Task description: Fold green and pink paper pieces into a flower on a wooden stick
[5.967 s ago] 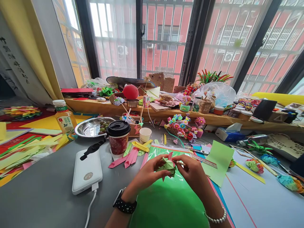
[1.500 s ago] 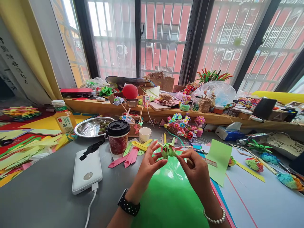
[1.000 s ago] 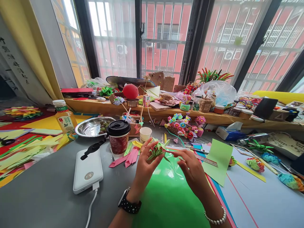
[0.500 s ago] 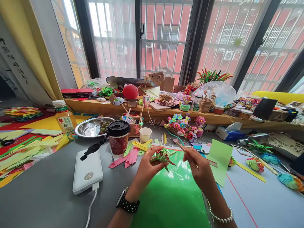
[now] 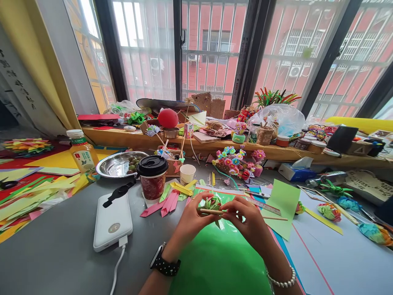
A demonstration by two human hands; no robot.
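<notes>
My left hand (image 5: 195,213) holds a folded green paper flower (image 5: 214,202) between thumb and fingers, and the petals are partly covered by the fingers. In my right hand (image 5: 245,215) is a thin wooden stick (image 5: 276,218), pinched level. Its left end (image 5: 208,211) lies across the front of the flower, near my left thumb; whether it touches a petal I cannot tell. Both hands are above a glossy green mat (image 5: 221,258).
Left of the hands stand a white power bank (image 5: 112,221), a lidded coffee cup (image 5: 152,180) and a paper cup (image 5: 187,175). Pink folded strips (image 5: 166,205) lie near them. To the right are a light green paper sheet (image 5: 284,205), a ruler (image 5: 265,206) and paper flowers (image 5: 329,212).
My right hand has moved left to the flower and turned the stick from slanted to level, across the flower's front. My left hand still holds the flower, now turned.
</notes>
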